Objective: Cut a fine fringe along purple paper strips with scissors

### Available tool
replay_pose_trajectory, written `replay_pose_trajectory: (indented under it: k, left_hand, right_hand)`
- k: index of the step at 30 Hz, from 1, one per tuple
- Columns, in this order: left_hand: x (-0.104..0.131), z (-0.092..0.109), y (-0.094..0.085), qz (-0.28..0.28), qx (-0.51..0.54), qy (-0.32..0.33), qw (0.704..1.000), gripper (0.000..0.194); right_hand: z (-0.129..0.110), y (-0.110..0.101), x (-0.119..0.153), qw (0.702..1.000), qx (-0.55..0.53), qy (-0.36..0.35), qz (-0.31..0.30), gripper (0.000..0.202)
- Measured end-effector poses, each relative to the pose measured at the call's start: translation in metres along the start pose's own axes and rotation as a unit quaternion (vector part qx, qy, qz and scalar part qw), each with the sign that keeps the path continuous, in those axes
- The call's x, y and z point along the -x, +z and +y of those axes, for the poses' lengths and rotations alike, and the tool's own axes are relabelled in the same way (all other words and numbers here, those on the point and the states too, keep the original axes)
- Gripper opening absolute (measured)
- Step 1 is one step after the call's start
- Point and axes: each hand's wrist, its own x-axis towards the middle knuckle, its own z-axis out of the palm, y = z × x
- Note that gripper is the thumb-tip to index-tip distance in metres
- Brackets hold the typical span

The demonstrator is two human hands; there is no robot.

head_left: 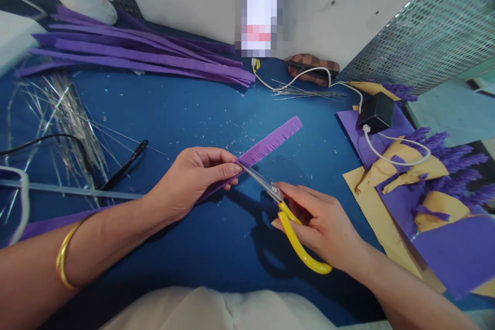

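Note:
My left hand [201, 175] pinches a long purple paper strip [270, 142] between thumb and fingers. One edge of the strip's free end shows a row of fine cuts, and that end points up to the right. The rest of it runs back under my left forearm. In my right hand [320, 221] is a pair of scissors [299, 247] with yellow handles, my fingers closed around them. The blade tips touch the strip close beside my left thumb. Whether the blades are fully closed is hard to make out.
Uncut purple strips [154, 54] lie in a bundle at the back. Thin wires [69, 113] are piled at the left, near dark-framed glasses [126, 165]. On the right are wrapped purple flowers [456, 165] and a black power bank [376, 112] with a white cable [390, 160]. A blurred phone [263, 7] stands behind.

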Motion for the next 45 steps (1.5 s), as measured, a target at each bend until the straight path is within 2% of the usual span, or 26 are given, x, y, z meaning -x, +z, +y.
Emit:
replay_pose_trajectory:
  k: [6, 13, 19, 28, 39, 45]
  left_hand:
    - [0.0003, 0.0009, 0.0008, 0.011, 0.000, 0.011, 1.000, 0.010]
    - [-0.0003, 0.0018, -0.0029, -0.017, 0.021, -0.010, 1.000, 0.013]
    - [-0.0013, 0.0013, -0.0035, 0.001, -0.027, -0.030, 0.999, 0.011]
    - [0.0008, 0.0043, 0.0014, 0.035, -0.018, 0.015, 0.999, 0.009]
    - [0.0003, 0.0032, 0.0005, 0.027, -0.034, 0.026, 0.999, 0.008]
    - [0.0000, 0.0037, 0.0018, 0.039, -0.037, 0.023, 0.998, 0.010]
  right_hand:
    - [0.0010, -0.0013, 0.0013, 1.000, -0.001, 0.006, 0.006, 0.038]
    - [0.0018, -0.0021, -0.0002, 0.998, -0.045, 0.035, -0.023, 0.038]
    - [0.0024, -0.0017, -0.0018, 0.998, -0.044, 0.040, -0.005, 0.040]
    - [0.0027, 0.0027, 0.0014, 0.999, -0.013, 0.049, 0.016, 0.048]
    - [0.0004, 0.0008, 0.0004, 0.998, -0.027, 0.051, 0.005, 0.044]
    - [-0.0010, -0.0008, -0.0006, 1.000, -0.017, 0.026, -0.002, 0.044]
